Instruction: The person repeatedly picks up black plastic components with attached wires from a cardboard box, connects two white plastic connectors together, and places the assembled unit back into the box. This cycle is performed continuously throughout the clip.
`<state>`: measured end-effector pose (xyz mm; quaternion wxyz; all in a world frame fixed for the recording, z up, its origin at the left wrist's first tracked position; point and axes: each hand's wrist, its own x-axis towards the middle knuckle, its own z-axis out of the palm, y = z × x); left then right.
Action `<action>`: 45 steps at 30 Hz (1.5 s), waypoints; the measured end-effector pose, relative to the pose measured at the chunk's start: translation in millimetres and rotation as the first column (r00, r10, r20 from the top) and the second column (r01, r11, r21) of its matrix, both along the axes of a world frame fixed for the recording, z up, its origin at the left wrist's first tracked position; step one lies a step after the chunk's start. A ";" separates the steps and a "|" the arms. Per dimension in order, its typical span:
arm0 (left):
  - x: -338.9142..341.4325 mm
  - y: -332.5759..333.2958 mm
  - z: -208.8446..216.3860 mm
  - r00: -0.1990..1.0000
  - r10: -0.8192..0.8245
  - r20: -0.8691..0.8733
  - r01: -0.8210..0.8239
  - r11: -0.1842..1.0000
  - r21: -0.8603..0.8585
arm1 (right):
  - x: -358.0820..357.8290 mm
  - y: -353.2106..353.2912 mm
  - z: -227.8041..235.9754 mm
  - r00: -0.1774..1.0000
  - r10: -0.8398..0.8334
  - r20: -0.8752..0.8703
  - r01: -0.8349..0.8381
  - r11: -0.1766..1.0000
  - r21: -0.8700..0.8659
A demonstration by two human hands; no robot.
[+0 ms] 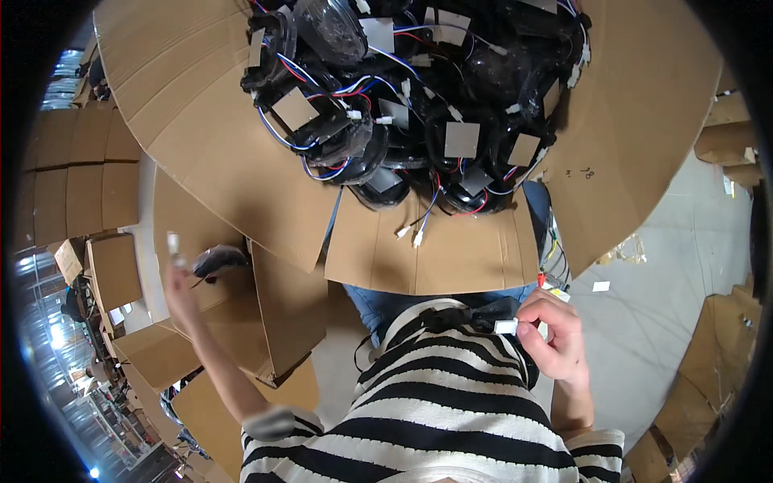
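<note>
A big open cardboard box (201, 137) in front of me is piled with several black round parts (386, 88) with red, blue and white wires and grey square labels. My right hand (557, 336) is close to my striped shirt, pinching a small white connector (506, 325) that hangs on a black part (463, 315) at my chest. My left hand (179, 288) is stretched out to the left with a small white piece (172, 241) at its fingertips. Another black part (217, 259) sits just right of that hand, over an open carton (282, 314); whether the hand touches it is unclear.
Cardboard cartons (113, 270) stand stacked and open on the left. The big box's front flap (435, 249) hangs over my blue-trousered legs. Grey floor (668, 274) with paper scraps lies on the right, with more cardboard (717, 346) beyond.
</note>
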<state>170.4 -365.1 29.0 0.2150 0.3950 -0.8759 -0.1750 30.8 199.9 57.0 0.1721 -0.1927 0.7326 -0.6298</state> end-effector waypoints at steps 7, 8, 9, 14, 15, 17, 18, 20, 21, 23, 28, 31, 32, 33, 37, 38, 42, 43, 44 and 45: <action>-58.9 84.5 -35.3 0.969 -0.247 -0.002 0.245 0.960 -0.139 | -2.4 -0.4 4.1 0.999 -0.033 0.034 0.031 0.998 0.047; -76.1 114.9 -12.7 0.962 -0.245 -0.124 0.235 0.968 -0.084 | -1.9 -2.0 2.7 0.998 -0.037 0.045 0.035 0.998 0.050; -93.4 142.8 3.7 0.943 -0.229 -0.242 0.230 0.973 -0.026 | -2.0 -4.5 0.8 0.999 -0.024 0.040 0.022 0.998 0.050; -229.4 202.3 -8.1 0.798 -0.571 0.192 0.590 0.805 -0.055 | -4.4 -10.7 3.1 0.999 0.037 0.026 -0.039 0.995 0.090; -249.2 198.5 -15.7 0.758 -0.606 0.241 0.651 0.728 -0.216 | -4.2 -11.5 5.8 0.999 0.043 0.024 -0.045 0.995 0.093; -281.1 187.2 -28.4 0.728 -0.561 0.394 0.675 0.688 -0.268 | -0.7 -8.8 6.2 0.999 0.030 0.034 -0.032 0.997 0.066; -293.6 181.2 -38.6 0.714 -0.541 0.445 0.688 0.661 -0.300 | 1.6 -7.2 4.3 0.999 0.016 0.043 -0.018 0.998 0.052; -310.3 186.0 -41.0 0.677 -0.487 0.552 0.710 0.630 -0.315 | 5.0 -4.2 0.1 0.997 -0.010 0.070 0.007 0.999 0.046; -315.3 189.2 -41.3 0.657 -0.444 0.609 0.711 0.633 -0.306 | 5.5 -5.1 -1.4 0.998 -0.003 0.064 0.000 0.999 0.035; -317.8 193.9 -36.2 0.640 -0.528 0.558 0.753 0.573 -0.322 | 6.0 -5.7 -3.0 0.998 0.008 0.061 -0.010 1.000 0.024; -288.6 205.7 -2.5 0.584 -0.780 0.226 0.811 0.550 -0.198 | 2.0 -9.1 -2.4 0.998 0.034 0.054 -0.037 0.998 0.049; -263.4 223.4 27.7 0.556 -0.830 0.036 0.823 0.544 -0.166 | -0.7 -11.6 -2.8 0.997 0.053 0.062 -0.057 0.996 0.064; -254.9 223.5 34.3 0.551 -0.834 -0.011 0.832 0.551 -0.067 | -1.3 -11.0 -3.3 0.996 0.053 0.065 -0.057 0.997 0.060; -245.4 223.0 37.7 0.549 -0.834 -0.058 0.836 0.548 0.033 | -1.9 -10.6 -3.8 0.996 0.053 0.069 -0.057 0.997 0.056; -198.1 253.9 26.5 0.720 -0.536 -0.441 0.680 0.413 0.606 | -2.3 -9.6 -6.0 0.995 0.049 0.091 -0.054 0.997 0.058; -188.5 265.4 24.9 0.735 -0.458 -0.500 0.669 0.365 0.648 | -2.9 -10.3 -6.2 0.994 0.058 0.089 -0.063 0.997 0.055; -159.9 303.7 12.1 0.683 -0.398 -0.613 0.706 0.146 0.692 | -2.9 -11.9 -4.3 0.991 0.086 0.099 -0.091 0.995 0.042; -155.8 312.5 14.4 0.721 -0.383 -0.578 0.660 0.123 0.741 | -2.6 -11.8 -4.2 0.991 0.089 0.104 -0.094 0.995 0.041; -151.1 316.6 11.2 0.716 -0.413 -0.563 0.661 0.143 0.736 | -2.6 -11.6 -3.9 0.990 0.097 0.099 -0.102 0.994 0.048; -147.8 319.3 8.3 0.711 -0.443 -0.546 0.662 0.163 0.731 | -2.9 -11.2 -3.2 0.990 0.106 0.093 -0.112 0.992 0.055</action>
